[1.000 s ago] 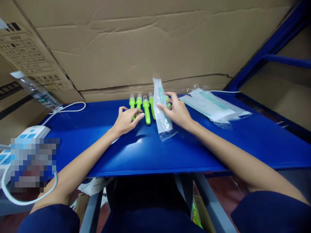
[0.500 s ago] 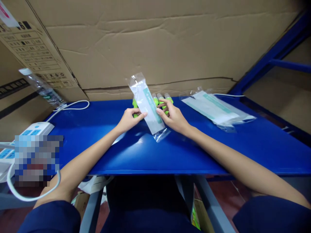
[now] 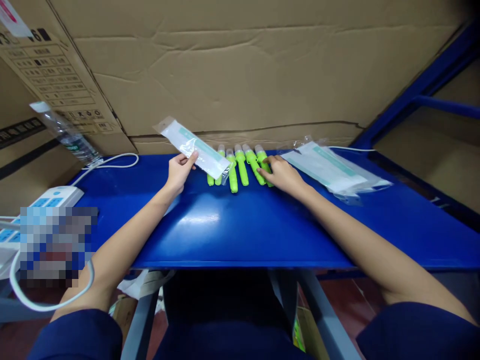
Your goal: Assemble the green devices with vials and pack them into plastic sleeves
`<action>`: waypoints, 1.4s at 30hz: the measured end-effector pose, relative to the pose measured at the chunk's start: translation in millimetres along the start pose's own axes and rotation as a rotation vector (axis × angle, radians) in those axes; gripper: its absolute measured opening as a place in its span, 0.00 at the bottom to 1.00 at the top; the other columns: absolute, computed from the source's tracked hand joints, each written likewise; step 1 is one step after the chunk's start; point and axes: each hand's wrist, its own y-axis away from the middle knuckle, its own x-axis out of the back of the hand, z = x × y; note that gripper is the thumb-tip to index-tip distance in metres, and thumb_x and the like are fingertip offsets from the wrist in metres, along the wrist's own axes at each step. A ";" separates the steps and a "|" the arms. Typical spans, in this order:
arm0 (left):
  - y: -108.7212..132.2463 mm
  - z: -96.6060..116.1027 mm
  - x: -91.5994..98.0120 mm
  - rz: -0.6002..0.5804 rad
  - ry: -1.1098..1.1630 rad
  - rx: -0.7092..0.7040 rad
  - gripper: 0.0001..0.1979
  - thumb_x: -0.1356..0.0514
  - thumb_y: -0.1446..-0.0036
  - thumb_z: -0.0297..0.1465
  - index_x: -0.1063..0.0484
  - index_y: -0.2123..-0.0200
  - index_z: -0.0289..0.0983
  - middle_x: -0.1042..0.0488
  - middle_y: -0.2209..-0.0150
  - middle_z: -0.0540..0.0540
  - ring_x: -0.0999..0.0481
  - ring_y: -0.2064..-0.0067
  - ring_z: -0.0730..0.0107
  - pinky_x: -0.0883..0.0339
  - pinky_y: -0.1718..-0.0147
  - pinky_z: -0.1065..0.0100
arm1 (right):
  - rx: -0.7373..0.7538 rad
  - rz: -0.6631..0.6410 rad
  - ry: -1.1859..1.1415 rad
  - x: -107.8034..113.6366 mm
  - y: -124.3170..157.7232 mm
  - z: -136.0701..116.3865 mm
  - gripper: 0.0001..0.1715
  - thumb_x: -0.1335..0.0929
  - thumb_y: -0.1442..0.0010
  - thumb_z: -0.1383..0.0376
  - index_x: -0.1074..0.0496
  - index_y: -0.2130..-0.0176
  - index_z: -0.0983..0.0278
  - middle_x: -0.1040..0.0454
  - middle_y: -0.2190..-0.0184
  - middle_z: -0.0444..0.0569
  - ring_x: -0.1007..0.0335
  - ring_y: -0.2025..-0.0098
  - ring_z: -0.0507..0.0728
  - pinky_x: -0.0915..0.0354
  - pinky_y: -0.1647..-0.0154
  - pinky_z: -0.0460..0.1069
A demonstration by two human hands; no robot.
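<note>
My left hand [image 3: 180,172] pinches a clear plastic packet [image 3: 195,147] between thumb and fingers. The packet has a white sheet and a pale green strip, and is held tilted above the table. A row of bright green sticks with clear caps [image 3: 241,167] lies on the blue table [image 3: 210,240]; the packet partly covers those at the left. My right hand [image 3: 283,174] is at the rightmost green stick [image 3: 264,157], with thumb and fingers apart around it. The stick still lies in the row, partly hidden by the fingers.
More such clear packets [image 3: 330,167] lie to the right of my right hand. At the left are a plastic bottle [image 3: 67,135], a white power strip [image 3: 60,197] with a cable, and a blurred-out item [image 3: 58,245]. Cardboard [image 3: 262,75] stands behind the table.
My right hand has let go of the packet and moved right to the green sticks. My left hand has drawn the packet left, tilting it flatter and uncovering more of the row.
</note>
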 end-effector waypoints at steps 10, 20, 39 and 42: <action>-3.7 4.0 17.4 -0.235 -0.764 0.033 0.31 0.46 0.38 0.55 0.31 0.84 0.39 0.29 0.84 0.44 0.30 0.77 0.65 0.39 0.71 0.65 | -0.002 -0.066 0.060 5.3 -0.2 5.0 0.24 0.40 0.33 0.66 0.29 0.41 0.68 0.27 0.49 0.64 0.24 0.51 0.67 0.30 0.49 0.57; -1.6 20.1 27.2 -0.493 -1.144 -0.437 0.27 0.46 0.43 0.31 0.32 0.39 0.37 0.28 0.38 0.37 0.30 0.37 0.50 0.40 0.40 0.53 | -0.083 -0.037 0.097 20.7 3.8 7.4 0.30 0.41 0.36 0.72 0.31 0.37 0.65 0.25 0.46 0.65 0.25 0.48 0.72 0.29 0.50 0.65; -10.1 6.4 37.1 -0.947 -1.041 -0.356 0.59 0.31 0.56 0.59 0.49 0.27 0.43 0.43 0.28 0.35 0.45 0.28 0.41 0.54 0.33 0.47 | 0.368 0.154 0.225 -7.6 -20.1 73.7 0.27 0.33 0.41 0.72 0.24 0.44 0.58 0.30 0.51 0.59 0.32 0.49 0.68 0.31 0.51 0.61; -11.9 7.9 41.3 -0.936 -1.071 -0.324 0.57 0.33 0.54 0.59 0.49 0.27 0.44 0.40 0.29 0.35 0.42 0.29 0.41 0.56 0.33 0.45 | 0.420 0.152 0.269 -3.8 -21.7 72.6 0.24 0.32 0.41 0.72 0.24 0.47 0.60 0.30 0.46 0.60 0.33 0.47 0.69 0.33 0.50 0.61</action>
